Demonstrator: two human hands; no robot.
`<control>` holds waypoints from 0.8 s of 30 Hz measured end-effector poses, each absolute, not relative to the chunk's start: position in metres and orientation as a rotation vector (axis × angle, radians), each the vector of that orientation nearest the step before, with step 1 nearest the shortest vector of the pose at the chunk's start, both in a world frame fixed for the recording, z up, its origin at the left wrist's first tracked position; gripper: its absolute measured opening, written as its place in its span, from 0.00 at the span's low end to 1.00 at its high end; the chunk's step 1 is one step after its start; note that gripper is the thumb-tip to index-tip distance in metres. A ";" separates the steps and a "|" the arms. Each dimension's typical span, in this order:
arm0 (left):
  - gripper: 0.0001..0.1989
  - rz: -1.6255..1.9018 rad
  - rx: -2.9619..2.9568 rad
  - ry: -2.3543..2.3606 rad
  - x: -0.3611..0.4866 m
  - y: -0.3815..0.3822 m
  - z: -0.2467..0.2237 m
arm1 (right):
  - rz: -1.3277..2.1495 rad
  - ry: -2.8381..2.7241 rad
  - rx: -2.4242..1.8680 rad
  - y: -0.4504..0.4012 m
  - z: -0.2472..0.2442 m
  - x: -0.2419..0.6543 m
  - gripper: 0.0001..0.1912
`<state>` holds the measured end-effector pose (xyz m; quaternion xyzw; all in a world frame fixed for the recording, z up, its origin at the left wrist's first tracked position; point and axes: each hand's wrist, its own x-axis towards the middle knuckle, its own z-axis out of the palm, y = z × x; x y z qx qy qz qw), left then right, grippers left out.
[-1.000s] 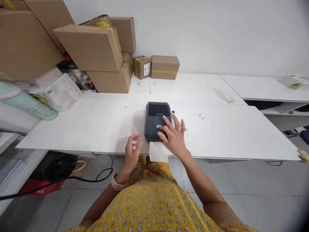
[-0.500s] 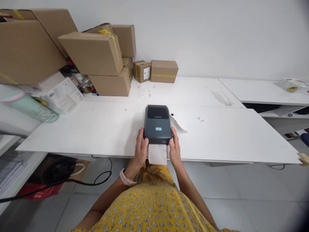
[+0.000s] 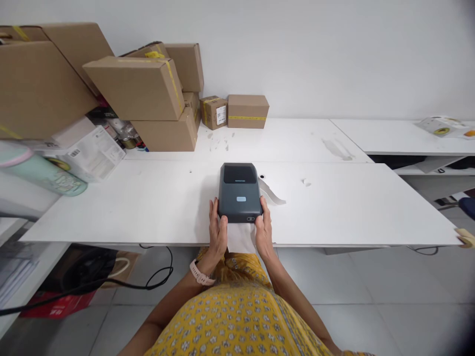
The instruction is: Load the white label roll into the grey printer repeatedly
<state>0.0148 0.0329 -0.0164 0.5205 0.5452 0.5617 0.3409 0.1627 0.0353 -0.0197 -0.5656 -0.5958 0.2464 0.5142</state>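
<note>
A dark grey label printer [image 3: 240, 194] sits near the front edge of the white table [image 3: 334, 207], with a light button on its top. My left hand [image 3: 217, 231] grips its left side, and my right hand [image 3: 263, 230] grips its right side, thumbs at the front corners. White label paper [image 3: 241, 238] hangs from the printer's front over the table edge, between my hands. To the right of the printer lies a curled paper strip [image 3: 272, 192] beside a small roll end [image 3: 261, 176].
Cardboard boxes [image 3: 133, 89] are stacked at the back left. A mint bottle [image 3: 48, 170] and a white carton [image 3: 92, 154] stand at the left. Two small boxes [image 3: 248, 111] are by the wall. A paper scrap [image 3: 306, 182] lies on the right, and a black cable [image 3: 122, 283] hangs below.
The view has shifted slightly. Both hands remain on the printer's sides, and the paper at its front looks more bent, with my right hand now closer to it.
</note>
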 end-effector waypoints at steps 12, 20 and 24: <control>0.25 1.665 1.350 1.260 -0.015 0.141 0.055 | 0.211 -1.680 -1.166 0.158 0.097 0.178 0.33; 0.33 1.188 1.348 1.536 -0.012 0.143 0.010 | 0.139 -1.741 -1.211 0.289 0.117 0.181 0.37; 0.36 1.102 1.356 1.623 -0.010 0.141 0.014 | 0.045 -1.742 -1.210 0.282 0.122 0.187 0.36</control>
